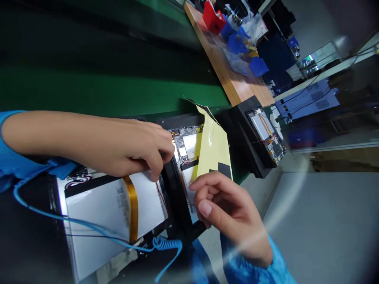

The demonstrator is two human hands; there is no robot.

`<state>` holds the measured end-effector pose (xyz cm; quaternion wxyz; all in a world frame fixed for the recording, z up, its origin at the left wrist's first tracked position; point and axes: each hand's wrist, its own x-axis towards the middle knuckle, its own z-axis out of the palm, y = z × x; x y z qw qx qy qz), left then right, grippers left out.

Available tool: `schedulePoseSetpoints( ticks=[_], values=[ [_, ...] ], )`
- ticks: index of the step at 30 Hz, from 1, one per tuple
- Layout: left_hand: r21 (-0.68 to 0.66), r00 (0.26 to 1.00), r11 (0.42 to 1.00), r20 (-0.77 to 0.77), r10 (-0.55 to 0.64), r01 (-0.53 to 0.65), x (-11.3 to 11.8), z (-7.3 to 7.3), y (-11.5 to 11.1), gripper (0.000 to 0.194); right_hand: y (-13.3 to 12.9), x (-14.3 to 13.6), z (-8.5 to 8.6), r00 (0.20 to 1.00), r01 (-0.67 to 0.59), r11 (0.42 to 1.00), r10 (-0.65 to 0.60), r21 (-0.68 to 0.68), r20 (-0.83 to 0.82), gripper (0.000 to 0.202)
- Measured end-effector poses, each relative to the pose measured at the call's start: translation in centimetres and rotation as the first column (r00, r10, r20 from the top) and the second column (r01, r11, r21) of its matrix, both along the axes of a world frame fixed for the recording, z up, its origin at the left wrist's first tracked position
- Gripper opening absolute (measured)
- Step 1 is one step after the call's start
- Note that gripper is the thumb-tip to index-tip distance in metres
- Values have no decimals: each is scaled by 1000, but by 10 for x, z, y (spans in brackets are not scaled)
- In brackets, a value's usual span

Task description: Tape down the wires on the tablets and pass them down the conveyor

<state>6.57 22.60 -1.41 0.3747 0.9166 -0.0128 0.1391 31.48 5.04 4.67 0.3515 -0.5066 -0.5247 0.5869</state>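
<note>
My left hand (139, 148) reaches in from the left, fingers curled down at the edge of an opened tablet-like device. Its fingertips are partly hidden, and I cannot make out what they pinch. Below it lies a flat silver battery pack (97, 213) crossed by amber tape (132, 209). My right hand (227, 213) is half curled, thumb apart from the index finger, with nothing visible in it. It is over a second opened device with a circuit board (183, 152), beside a pale yellow sheet (213, 148) with black patches that stands up from that device.
A coiled blue cord (167, 243) runs from my left wrist across the first device. Another opened device (263, 130) rests on a black block (237, 138) to the right. Behind are the green surface (118, 92) and a wooden bench (219, 59) with blue bins (237, 43) and a red bin (213, 19).
</note>
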Motion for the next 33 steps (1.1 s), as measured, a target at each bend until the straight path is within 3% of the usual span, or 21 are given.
schedulePoseSetpoints(
  ticks=[4,10,20,26,33],
  values=[
    [-53,998,998,-67,12,-15,2,2,1,46,22,4,7,972,-211,956,227,-205,56,12],
    [-84,1000,996,-1,10,-10,3,-6,4,46,40,-8,-9,916,-322,921,362,-221,174,14],
    [-40,999,999,-22,30,-31,3,-6,3,41,41,-20,-18,928,-264,955,290,-138,234,13],
    [-94,1000,995,9,26,-25,1,-4,1,45,38,-23,-24,948,-222,967,244,-125,206,13],
    [-99,1000,995,-25,2,-5,2,-7,6,48,34,-30,-29,914,-193,978,207,-74,348,8]
  ],
)
